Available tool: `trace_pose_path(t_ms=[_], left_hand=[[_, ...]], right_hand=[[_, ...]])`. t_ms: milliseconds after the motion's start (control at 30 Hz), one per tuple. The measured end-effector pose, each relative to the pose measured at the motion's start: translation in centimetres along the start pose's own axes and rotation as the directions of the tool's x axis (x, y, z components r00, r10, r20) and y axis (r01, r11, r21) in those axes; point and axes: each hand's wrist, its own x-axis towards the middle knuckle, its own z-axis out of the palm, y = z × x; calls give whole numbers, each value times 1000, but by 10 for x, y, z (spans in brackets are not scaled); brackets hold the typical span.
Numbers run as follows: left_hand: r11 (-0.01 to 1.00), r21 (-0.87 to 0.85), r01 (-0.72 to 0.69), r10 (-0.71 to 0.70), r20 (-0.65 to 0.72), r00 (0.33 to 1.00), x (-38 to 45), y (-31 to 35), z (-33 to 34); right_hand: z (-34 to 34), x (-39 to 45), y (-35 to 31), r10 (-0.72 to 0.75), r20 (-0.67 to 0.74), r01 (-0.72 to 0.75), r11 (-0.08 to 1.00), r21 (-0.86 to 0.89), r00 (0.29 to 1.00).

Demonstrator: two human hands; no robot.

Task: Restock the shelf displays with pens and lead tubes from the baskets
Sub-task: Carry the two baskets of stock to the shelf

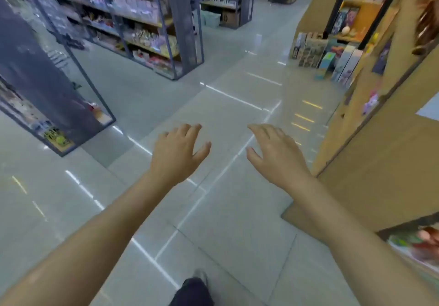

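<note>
Here both hands hang over the tiled floor [225, 210] at mid-frame. The left hand [178, 150] and right hand [275, 151] spread loose fingers, each grip holding nothing.

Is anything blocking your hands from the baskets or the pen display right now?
Cannot say: no basket, pens or lead tubes show in this view. The left hand and right hand are open and empty, held out over the bare grey tiled floor, with grey metal shelving ahead and a tan wooden unit on the right.

Bright even overhead light; strip-lamp glare streaks on glossy floor tiles [237, 210]; motion blur throughout; wide-angle bending at edges.
</note>
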Motion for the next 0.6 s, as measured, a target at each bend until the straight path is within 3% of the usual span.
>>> trace_pose_path(t_ms=[100, 267, 433, 600], left_hand=[[999, -42, 32, -29, 65, 997, 3, -16, 48], [992, -101, 76, -72, 41, 997, 47, -58, 111], [968, -213, 133, -128, 36, 991, 152, -104, 128], [963, -265, 47, -42, 24, 999, 281, -125, 129]], right_hand=[[51, 14, 9, 30, -3, -29, 997, 74, 1000], [112, 102, 4, -13, 50, 7, 993, 115, 999], [132, 211, 6, -57, 98, 50, 995, 81, 994], [123, 287, 54, 76, 79, -81, 995, 63, 994]])
